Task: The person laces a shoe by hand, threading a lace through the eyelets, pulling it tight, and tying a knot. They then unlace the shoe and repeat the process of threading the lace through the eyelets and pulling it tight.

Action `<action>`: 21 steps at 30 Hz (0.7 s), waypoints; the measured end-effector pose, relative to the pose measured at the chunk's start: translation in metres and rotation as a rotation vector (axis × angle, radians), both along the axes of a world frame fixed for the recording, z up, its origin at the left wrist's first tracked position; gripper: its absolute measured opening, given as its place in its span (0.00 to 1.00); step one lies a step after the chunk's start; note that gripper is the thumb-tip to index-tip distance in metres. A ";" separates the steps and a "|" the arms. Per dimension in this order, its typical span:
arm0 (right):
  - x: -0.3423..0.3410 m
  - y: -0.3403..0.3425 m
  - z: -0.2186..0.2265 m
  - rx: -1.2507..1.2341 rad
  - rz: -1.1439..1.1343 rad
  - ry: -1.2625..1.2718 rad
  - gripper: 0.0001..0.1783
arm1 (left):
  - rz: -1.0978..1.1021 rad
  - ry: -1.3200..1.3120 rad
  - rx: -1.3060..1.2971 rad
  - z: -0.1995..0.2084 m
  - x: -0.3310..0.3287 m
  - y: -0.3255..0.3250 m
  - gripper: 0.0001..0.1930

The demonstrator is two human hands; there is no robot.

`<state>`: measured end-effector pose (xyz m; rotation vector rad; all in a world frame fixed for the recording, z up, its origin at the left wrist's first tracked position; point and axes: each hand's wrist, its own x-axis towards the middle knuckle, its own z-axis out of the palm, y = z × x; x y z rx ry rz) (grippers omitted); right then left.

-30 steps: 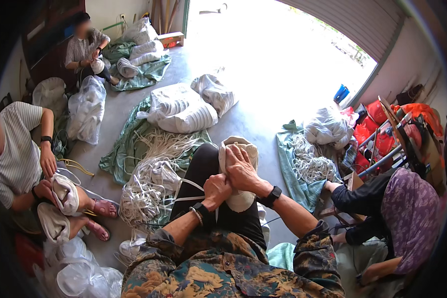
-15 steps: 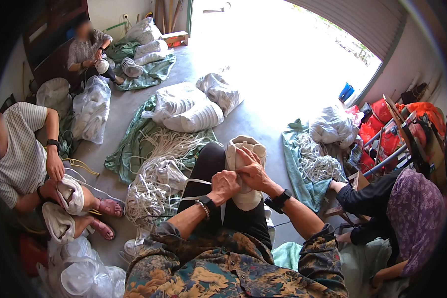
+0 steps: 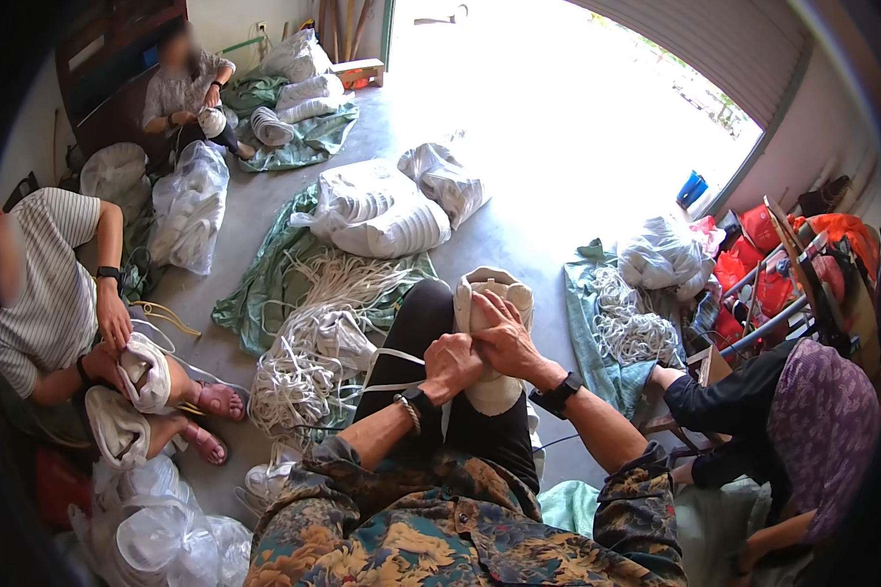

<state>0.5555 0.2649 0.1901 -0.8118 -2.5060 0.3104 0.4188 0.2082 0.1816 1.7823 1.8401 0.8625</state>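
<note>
A white shoe point(image 3: 496, 393) rests upright on my lap between my knees, its opening pointing away from me. My left hand point(image 3: 452, 365) is closed at the shoe's left side, pinching a white shoelace point(image 3: 394, 351) that trails off leftward over my thigh. My right hand point(image 3: 509, 342) lies across the top of the shoe, fingers stretched along it and gripping it, thumb close to the left hand's knuckles. The two hands cover the shoe's middle, so the eyelets there are hidden.
A pile of white laces point(image 3: 308, 362) lies on a green sheet ahead-left, beside bagged shoes point(image 3: 392, 230). More laces point(image 3: 636, 323) lie right. A person in stripes point(image 3: 54, 284) handles shoes at left; others sit far left and at right point(image 3: 822, 421). Red bags point(image 3: 762, 284) fill the right side.
The view has shifted slightly, so the surroundings sit a little further right. My hands keep almost the same hold on the shoe and the lace.
</note>
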 end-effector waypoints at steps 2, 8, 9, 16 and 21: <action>0.002 0.004 -0.004 -0.022 -0.005 0.038 0.12 | -0.039 0.042 0.002 0.007 -0.002 0.006 0.14; 0.001 0.007 0.000 0.007 0.001 0.038 0.12 | -0.059 0.088 0.092 -0.005 0.001 0.006 0.14; 0.001 0.007 0.000 0.004 0.002 0.034 0.12 | -0.058 0.085 0.088 -0.006 0.002 0.003 0.14; -0.004 0.000 0.010 0.081 0.027 -0.081 0.12 | 0.000 0.181 0.403 -0.001 -0.010 0.000 0.14; -0.003 -0.002 0.030 0.173 0.064 -0.253 0.08 | -0.197 0.357 0.337 0.000 -0.018 0.012 0.10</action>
